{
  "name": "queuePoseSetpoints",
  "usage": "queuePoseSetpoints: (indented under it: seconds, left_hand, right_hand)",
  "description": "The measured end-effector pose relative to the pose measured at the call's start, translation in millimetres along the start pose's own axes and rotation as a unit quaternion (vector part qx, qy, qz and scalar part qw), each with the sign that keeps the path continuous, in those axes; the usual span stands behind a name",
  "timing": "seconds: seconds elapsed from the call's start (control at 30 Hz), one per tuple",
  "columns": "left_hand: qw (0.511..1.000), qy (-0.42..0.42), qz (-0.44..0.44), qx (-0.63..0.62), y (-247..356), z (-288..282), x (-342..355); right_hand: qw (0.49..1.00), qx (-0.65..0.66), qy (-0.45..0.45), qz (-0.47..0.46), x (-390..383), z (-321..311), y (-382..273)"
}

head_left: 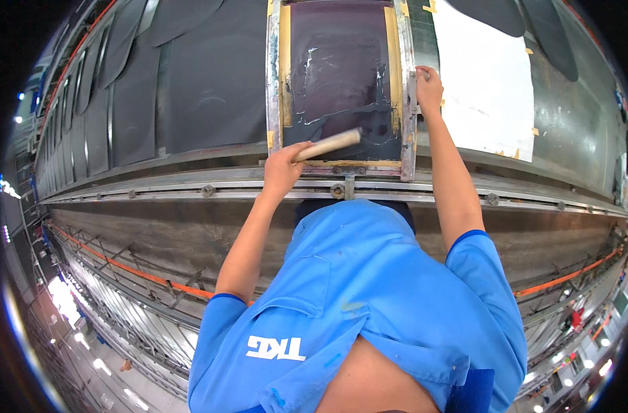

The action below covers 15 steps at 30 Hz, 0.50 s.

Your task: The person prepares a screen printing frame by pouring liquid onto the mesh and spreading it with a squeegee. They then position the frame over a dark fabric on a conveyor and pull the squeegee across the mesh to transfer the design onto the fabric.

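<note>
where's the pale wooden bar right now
In the head view, the pale wooden bar is in the left grip, slanting up to the right over the lower part of the dark framed panel.

The right hand (429, 91) touches the frame (408, 138) at 3 o'clock; at 7 o'clock, the left hand (282, 171) grips a bar (333, 143).

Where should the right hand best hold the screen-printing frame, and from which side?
Probably by the right rail of the screen-printing frame, from outside: this rail is long and straight, while dark ink lies inside. The right hand is at its outer edge.
</note>
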State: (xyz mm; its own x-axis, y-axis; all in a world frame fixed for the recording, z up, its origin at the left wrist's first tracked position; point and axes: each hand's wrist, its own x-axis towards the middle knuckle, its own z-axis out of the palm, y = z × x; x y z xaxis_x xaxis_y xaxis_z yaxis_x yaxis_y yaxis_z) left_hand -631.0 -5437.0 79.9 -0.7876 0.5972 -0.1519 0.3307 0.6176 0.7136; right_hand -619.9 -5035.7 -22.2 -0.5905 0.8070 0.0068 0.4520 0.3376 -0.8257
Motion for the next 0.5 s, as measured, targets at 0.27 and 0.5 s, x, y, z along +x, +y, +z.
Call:
queuePoseSetpoints:
  seconds: [0.27, 0.5]
  left_hand:
    - [0.951, 0.29, -0.086, -0.07, -22.9, 35.1, -14.9]
    - [0.934, 0.216, -0.091, -0.269, 42.8, 117.5, 23.9]
  right_hand:
    - [0.999, 0.049, -0.003, 0.015, -12.9, -12.3, -26.2]
    - [0.998, 0.063, 0.012, -0.022, -6.9, -17.8, -20.1]
